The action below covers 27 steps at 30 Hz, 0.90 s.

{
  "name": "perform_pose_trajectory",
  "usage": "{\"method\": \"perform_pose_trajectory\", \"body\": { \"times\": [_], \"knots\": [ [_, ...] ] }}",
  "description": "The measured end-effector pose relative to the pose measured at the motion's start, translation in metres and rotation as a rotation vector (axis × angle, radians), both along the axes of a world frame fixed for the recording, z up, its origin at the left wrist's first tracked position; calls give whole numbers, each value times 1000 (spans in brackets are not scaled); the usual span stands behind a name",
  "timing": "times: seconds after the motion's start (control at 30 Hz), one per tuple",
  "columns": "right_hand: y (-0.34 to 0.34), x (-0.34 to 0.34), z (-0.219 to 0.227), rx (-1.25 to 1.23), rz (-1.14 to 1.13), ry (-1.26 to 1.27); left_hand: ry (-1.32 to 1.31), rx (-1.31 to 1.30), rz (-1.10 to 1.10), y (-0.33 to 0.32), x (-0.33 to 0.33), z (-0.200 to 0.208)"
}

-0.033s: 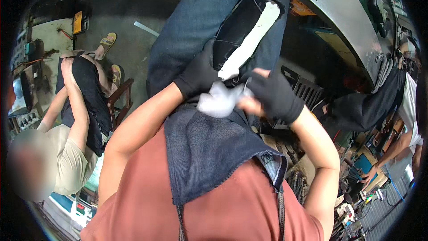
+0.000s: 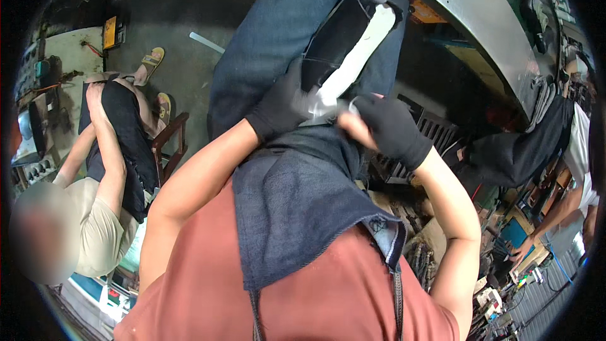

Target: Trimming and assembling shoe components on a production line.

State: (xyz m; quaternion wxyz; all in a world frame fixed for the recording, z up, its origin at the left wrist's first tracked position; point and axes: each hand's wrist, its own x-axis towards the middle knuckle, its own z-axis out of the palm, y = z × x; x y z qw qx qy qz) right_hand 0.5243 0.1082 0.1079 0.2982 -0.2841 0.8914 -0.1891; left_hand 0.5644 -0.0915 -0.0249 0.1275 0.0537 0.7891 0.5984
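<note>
Across my thighs lies a black stitched piece (image 2: 336,38), long and shoe-like, with a white strip (image 2: 357,57) running along its right side. My left hand (image 2: 283,104), in a black fingerless glove, is closed on its near end. Close beside that end is my right hand (image 2: 386,127), gloved the same way, its fingers bent together. Something small and pale shows at its fingertips, too blurred to name. Between the hands the white strip's near end is smeared by motion. Under them a dark denim apron (image 2: 297,215) covers my lap.
A metal-edged table (image 2: 467,19) curves along the upper right. To the left a person (image 2: 104,215) sits with hands on the knees, by a wooden chair (image 2: 170,142). Another person's arm (image 2: 552,218) reaches over cluttered tools at right. A pale strip (image 2: 206,41) lies on the floor.
A loose white flap that hung between my hands no longer shows there. My right hand's fingers have drawn closer together. My left hand has stayed at the black piece's near end.
</note>
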Motion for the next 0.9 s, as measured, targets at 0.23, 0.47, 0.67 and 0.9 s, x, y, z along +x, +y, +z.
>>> {"method": "perform_pose_trajectory", "body": {
  "times": [0.23, 0.47, 0.67, 0.9],
  "knots": [
    [13, 22, -25, -487, 232, 100, -64, 74, -51, -3, -3, -5],
    [-3, 24, -17, -547, 425, 351, -3, -86, -22, -4, 3, -7],
    [12, 31, -22, -95, 34, 195, 33, -48, -54, -11, 0, -4],
    [22, 39, -40, -275, -309, -20, 165, -121, -44, -14, 11, -16]
  ]
}}
